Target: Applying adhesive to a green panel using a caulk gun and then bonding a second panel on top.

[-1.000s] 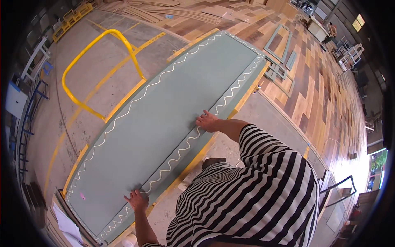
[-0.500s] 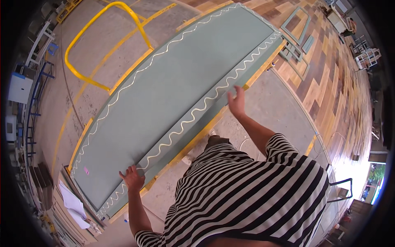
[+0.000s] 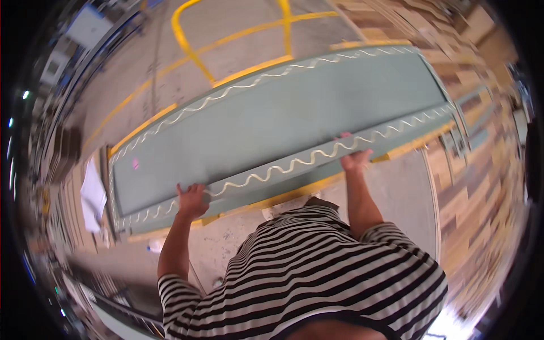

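Green panel [image 3: 255,133]: lies across my middle view, pale wavy beads along its long edges.
White sheet [image 3: 93,195]: I see it beside the panel's left end.
Yellow tube frame [image 3: 182,38]: beyond the far edge.
Wood-patterned floor [image 3: 476,192]: stretches away at right.
Left hand [image 3: 194,200]: at the near beaded strip [image 3: 283,168], fingers partly spread; I cannot tell whether it grips.
Right hand [image 3: 356,160]: at the same strip, partly hidden, fingertips showing past it; blur hides its grip from me.
Since half a second ago: right hand has come back to the strip; left stays near its end.
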`<state>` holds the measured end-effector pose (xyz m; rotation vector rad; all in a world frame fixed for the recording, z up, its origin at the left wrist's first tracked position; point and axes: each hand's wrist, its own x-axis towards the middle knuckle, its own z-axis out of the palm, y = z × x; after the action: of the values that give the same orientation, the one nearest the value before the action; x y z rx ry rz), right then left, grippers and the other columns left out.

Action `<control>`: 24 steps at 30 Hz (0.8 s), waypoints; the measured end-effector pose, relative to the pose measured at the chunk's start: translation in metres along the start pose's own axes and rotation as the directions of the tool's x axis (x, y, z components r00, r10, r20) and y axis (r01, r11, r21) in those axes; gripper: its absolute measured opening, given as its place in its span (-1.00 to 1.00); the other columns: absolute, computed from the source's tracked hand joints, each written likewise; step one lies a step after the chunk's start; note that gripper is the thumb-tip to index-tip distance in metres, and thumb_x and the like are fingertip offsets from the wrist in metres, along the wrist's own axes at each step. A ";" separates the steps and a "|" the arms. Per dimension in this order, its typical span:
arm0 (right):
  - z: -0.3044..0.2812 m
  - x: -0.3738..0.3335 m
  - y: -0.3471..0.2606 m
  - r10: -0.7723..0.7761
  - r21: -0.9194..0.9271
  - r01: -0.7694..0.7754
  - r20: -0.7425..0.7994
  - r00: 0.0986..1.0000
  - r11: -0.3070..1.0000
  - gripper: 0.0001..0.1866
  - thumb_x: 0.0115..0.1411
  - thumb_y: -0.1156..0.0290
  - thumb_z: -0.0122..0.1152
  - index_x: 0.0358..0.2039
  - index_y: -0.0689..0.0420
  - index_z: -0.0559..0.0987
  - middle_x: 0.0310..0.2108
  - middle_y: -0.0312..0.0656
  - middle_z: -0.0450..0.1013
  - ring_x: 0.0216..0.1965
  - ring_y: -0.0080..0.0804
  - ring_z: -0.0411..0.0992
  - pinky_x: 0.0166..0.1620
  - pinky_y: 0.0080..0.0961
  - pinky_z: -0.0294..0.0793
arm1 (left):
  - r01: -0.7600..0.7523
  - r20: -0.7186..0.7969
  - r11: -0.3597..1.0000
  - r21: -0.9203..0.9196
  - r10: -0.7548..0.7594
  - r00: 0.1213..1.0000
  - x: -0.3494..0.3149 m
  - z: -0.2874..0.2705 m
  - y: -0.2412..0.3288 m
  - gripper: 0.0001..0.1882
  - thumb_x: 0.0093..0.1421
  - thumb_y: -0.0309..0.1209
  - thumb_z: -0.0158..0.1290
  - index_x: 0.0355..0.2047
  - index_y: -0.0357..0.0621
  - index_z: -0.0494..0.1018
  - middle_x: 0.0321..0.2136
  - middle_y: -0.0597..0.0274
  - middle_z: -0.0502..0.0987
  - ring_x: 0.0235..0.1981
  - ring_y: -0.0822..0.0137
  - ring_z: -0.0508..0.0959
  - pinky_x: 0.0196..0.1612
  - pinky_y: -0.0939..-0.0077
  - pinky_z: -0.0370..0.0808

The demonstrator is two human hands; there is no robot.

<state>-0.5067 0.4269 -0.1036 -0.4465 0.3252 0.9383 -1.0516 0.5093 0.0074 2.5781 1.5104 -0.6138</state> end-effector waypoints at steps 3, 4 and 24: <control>-0.011 0.015 -0.025 0.016 -0.149 0.005 0.143 0.990 0.989 -0.31 0.27 -0.11 -0.36 -0.01 0.27 0.42 -0.03 0.23 0.37 0.02 0.22 0.30 0.15 0.41 0.15 | 0.045 0.051 0.997 -0.061 -0.042 0.998 -0.007 0.000 0.006 -0.23 -0.07 -0.19 0.26 0.16 0.06 0.21 0.10 0.21 0.36 0.18 0.21 0.33 0.24 -0.42 -0.15; 0.001 0.009 -0.022 0.078 -0.080 -0.074 0.048 0.996 0.994 -0.29 0.26 -0.11 -0.33 0.01 0.32 0.42 -0.02 0.24 0.36 0.04 0.21 0.30 0.17 0.39 0.13 | 0.073 0.011 0.995 -0.075 -0.072 0.997 -0.011 0.014 0.003 -0.21 -0.07 -0.21 0.26 0.19 0.08 0.19 0.11 0.21 0.35 0.19 0.21 0.32 0.24 -0.42 -0.17; 0.037 0.028 -0.041 0.059 -0.277 -0.035 0.078 0.995 0.960 -0.31 0.26 0.15 -0.32 0.27 0.40 0.06 0.20 0.12 0.16 0.23 0.01 0.17 0.33 0.17 0.00 | -0.806 0.544 -0.560 -0.191 -0.744 0.388 -0.016 0.114 -0.028 -0.31 0.37 0.11 -0.46 0.31 -0.09 -0.08 0.16 -0.01 0.29 0.07 0.02 0.41 0.10 0.03 0.37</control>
<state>-0.4543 0.4442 -0.0756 -0.6533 0.1267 1.0510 -1.1159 0.4786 -0.0867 -0.3421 1.0429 2.0200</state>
